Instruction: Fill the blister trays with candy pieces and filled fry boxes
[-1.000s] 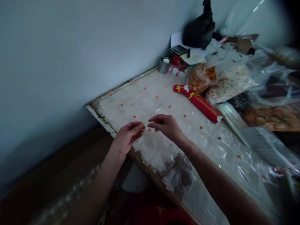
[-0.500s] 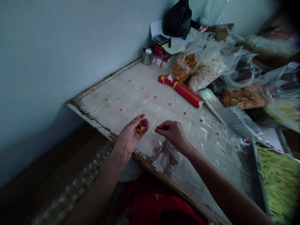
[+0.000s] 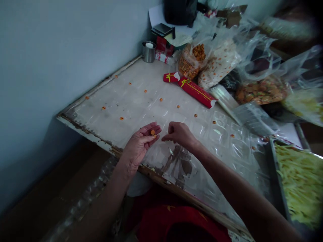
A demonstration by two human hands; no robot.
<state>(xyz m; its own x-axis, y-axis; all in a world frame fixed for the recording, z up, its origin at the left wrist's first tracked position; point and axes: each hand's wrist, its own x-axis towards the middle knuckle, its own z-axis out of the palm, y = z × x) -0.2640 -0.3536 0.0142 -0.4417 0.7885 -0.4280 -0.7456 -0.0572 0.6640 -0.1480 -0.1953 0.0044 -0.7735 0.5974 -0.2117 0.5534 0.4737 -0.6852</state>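
Observation:
My left hand [image 3: 143, 141] is turned palm up over the near part of the table, its thumb bent over several small round orange pieces [image 3: 152, 132] resting at the fingers. Close to its right, my right hand [image 3: 180, 134] has its fingers curled and thumb pressed in. Whether anything sits in that pinch is hidden. Under both hands lie clear plastic moulded trays [image 3: 219, 134] with shallow compartments. Small orange, dark-striped pieces like tiny burgers [image 3: 121, 118] lie spaced out in rows across them.
A flattened red and yellow carton [image 3: 196, 92] lies beyond the hands. Behind stand a metal cup [image 3: 148, 52], a bag of orange bits [image 3: 190, 62] and a pale-filled bag [image 3: 218, 64]. A metal tray of yellow strips [image 3: 299, 178] is at right; a wall [image 3: 63, 43] at left.
The view has shifted slightly. My left thumb has come in over the pieces in the palm, and fewer of them show. My right hand has curled more and moved slightly nearer the left.

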